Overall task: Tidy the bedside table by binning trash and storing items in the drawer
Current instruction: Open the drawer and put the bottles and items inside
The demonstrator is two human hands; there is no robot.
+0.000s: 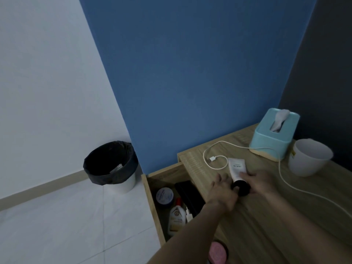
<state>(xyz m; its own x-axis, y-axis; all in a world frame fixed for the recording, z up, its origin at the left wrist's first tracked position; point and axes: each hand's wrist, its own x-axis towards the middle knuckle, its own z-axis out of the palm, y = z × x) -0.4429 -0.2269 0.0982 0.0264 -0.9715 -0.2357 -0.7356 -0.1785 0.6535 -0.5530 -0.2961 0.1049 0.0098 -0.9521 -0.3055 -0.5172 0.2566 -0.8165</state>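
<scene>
A white tube with a black cap [236,168] lies on the wooden bedside table [266,216]. My right hand [259,182] is closed around its lower body, just above the cap. My left hand [223,189] touches the black cap with its fingers. The drawer [152,197] stands open at the table's left side. Inside it lie a round blue tin [164,195], a white bottle with a red cap [176,216] and a black flat item [188,195].
A bin with a black liner [111,166] stands on the floor to the left, by the wall. On the table are a white charging cable [215,159], a light blue tissue box [274,134] and a white cup [308,157]. A pink round item [219,252] shows at the bottom edge.
</scene>
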